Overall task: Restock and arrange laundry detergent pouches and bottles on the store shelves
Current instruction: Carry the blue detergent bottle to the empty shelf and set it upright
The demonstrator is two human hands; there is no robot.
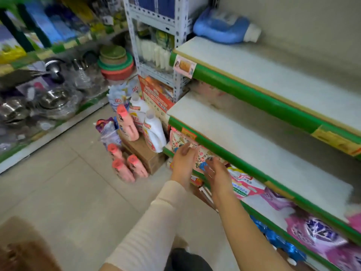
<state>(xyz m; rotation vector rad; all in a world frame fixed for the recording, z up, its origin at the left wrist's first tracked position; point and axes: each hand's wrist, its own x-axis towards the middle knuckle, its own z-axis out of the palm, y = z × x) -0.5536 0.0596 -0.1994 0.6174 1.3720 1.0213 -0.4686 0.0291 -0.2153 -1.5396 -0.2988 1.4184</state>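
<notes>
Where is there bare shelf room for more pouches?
The top shelf is bare from the lying blue bottle to its near end. The middle shelf is bare nearly throughout. The lower shelf is crowded: floral pouch between the left hand and right hand, pink pouch and purple pouches beside it.

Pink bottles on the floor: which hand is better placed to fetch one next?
Left, probably. The left hand is on the side of the pouch nearest the pink bottles; the right hand is beyond the pouch and would have to cross over.
</notes>
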